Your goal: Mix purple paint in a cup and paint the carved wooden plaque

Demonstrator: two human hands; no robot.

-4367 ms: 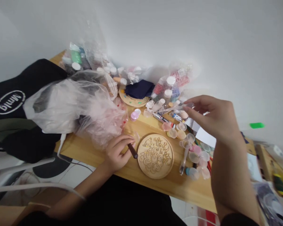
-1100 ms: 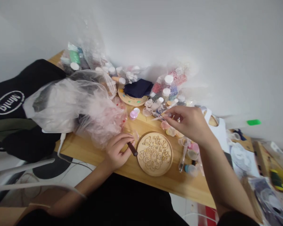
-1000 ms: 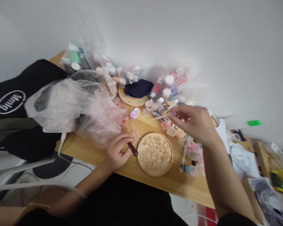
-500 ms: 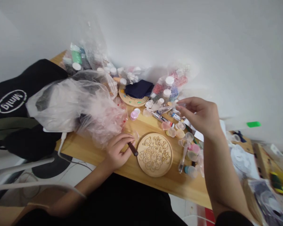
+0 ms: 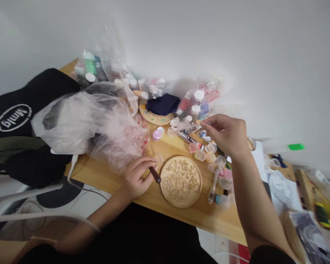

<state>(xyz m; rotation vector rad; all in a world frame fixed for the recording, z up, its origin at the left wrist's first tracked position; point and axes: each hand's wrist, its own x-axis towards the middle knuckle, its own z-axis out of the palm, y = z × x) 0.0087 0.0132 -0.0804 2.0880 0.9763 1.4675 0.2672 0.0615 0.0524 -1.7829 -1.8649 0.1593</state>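
Note:
A round wooden disc (image 5: 181, 181) with a carved floral pattern lies on the wooden table (image 5: 165, 154) in front of me. My left hand (image 5: 138, 176) rests just left of it, fingers closed round a dark brown pen-like tool (image 5: 154, 174) whose tip points at the disc's edge. My right hand (image 5: 227, 134) hovers behind the disc over a cluster of small round pots (image 5: 208, 153). Its fingers pinch a thin clear tube or dropper (image 5: 193, 129) that points left toward the small bottles.
A large crumpled clear plastic bag (image 5: 90, 123) fills the table's left side. Behind are bottles with white caps (image 5: 193, 102), a second wooden disc (image 5: 154, 116) under dark blue cloth, a glue tube (image 5: 188, 139) and a pipette (image 5: 213, 185). A black bag (image 5: 19, 110) sits at left.
My right hand rose from the small pots and moved back toward the bottles, holding the thin clear tube. My left hand and the carved disc stayed put.

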